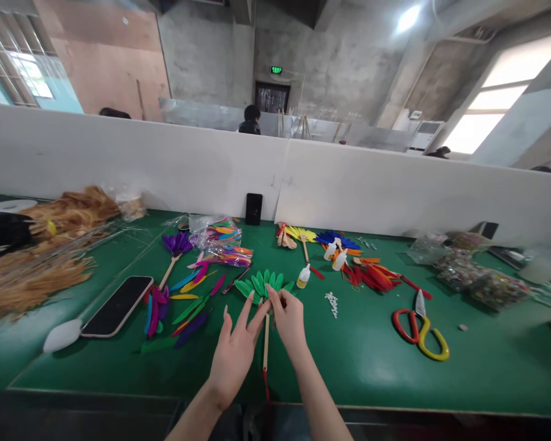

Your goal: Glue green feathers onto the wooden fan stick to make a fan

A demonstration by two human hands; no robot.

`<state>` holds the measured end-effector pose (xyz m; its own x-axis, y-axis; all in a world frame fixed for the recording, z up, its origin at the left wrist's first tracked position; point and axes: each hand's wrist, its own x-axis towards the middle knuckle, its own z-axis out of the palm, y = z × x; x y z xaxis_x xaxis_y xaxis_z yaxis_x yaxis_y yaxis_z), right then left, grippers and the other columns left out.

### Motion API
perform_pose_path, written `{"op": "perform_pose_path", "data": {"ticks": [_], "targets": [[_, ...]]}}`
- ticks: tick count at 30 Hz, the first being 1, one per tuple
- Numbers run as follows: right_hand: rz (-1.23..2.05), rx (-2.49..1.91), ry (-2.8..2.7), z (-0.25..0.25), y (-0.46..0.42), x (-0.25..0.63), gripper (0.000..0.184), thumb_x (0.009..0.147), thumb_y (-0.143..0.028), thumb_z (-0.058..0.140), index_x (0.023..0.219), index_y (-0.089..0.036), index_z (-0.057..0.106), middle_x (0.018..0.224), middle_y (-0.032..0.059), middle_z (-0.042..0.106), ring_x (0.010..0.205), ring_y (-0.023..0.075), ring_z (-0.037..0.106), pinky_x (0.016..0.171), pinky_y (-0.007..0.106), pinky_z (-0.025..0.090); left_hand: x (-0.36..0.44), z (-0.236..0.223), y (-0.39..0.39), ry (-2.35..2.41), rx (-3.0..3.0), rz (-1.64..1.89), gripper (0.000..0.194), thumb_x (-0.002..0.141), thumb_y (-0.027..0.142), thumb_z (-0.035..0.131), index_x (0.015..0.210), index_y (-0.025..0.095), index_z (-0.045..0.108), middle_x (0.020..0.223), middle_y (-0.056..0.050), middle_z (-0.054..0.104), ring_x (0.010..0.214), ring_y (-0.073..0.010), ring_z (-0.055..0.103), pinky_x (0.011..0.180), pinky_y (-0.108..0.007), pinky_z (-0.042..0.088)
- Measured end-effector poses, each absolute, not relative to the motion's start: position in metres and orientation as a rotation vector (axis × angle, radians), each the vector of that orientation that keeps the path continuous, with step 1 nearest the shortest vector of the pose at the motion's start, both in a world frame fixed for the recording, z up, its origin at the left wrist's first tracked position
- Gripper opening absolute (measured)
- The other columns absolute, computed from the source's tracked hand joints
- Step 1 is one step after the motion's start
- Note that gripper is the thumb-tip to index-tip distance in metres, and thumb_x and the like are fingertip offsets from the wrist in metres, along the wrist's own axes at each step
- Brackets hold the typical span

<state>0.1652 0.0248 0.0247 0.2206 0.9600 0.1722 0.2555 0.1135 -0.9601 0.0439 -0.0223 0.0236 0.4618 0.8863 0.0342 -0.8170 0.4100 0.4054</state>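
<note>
A fan of green feathers (pixel 262 284) on a thin wooden stick (pixel 266 343) lies on the green table (pixel 367 361) in front of me. My left hand (pixel 236 349) rests by the stick with its fingers spread, the fingertips touching the fan's base. My right hand (pixel 288 317) pinches at the lower right of the green feathers, thumb and fingers pressed together on them. A small glue bottle (pixel 303 276) stands just right of the fan.
Loose coloured feathers (pixel 187 303) and a phone (pixel 117 305) lie to the left, with a purple feather fan (pixel 176 245) behind. Red and yellow scissors (pixel 420 327), orange and red feathers (pixel 371 275), white beads (pixel 333 302) and bags of trim (pixel 477 275) sit right. A white partition (pixel 165 165) backs the table.
</note>
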Motion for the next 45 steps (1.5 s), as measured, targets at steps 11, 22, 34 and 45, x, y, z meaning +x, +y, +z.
{"op": "perform_pose_path", "data": {"ticks": [11,22,34,45], "targets": [[0.696,-1.355,-1.187,0.020,0.018,0.153,0.043,0.081,-0.048,0.048,0.052,-0.021,0.033,0.044,-0.0073,0.031,0.042,0.0080,0.029,0.040,0.020,0.027,0.047,0.025,-0.023,0.212,0.600,1.100,0.049,0.091,0.032,0.017,0.121,0.024,0.056,0.140,0.001,0.034,0.134,-0.0118,0.006,0.104,-0.031,0.023],[0.691,-1.391,-1.255,0.019,0.019,0.150,0.042,0.082,-0.049,0.046,0.053,-0.022,0.033,0.044,-0.0065,0.034,0.042,0.0093,0.031,0.042,0.022,0.026,0.047,0.030,-0.022,0.915,0.873,1.369,0.047,0.088,0.036,0.027,0.114,0.019,0.062,0.126,-0.006,0.052,0.132,-0.0216,0.022,0.102,-0.040,0.027],[0.677,-1.375,-1.287,0.020,0.024,0.150,0.041,0.082,-0.050,0.045,0.054,-0.022,0.037,0.044,-0.0058,0.036,0.041,0.0101,0.031,0.042,0.022,0.027,0.042,0.023,-0.020,0.449,0.730,1.177,0.050,0.093,0.043,0.021,0.140,0.026,0.029,0.142,0.003,0.032,0.134,-0.0131,-0.010,0.110,-0.038,0.015],[0.712,-1.378,-1.361,0.017,0.022,0.151,0.039,0.082,-0.047,0.047,0.054,-0.021,0.041,0.046,-0.0041,0.044,0.042,0.0101,0.038,0.043,0.022,0.029,0.046,0.022,-0.021,0.587,1.035,1.214,0.037,0.087,0.019,0.040,0.118,0.030,0.058,0.135,0.007,0.043,0.133,-0.0070,-0.014,0.107,-0.032,-0.016]]}}
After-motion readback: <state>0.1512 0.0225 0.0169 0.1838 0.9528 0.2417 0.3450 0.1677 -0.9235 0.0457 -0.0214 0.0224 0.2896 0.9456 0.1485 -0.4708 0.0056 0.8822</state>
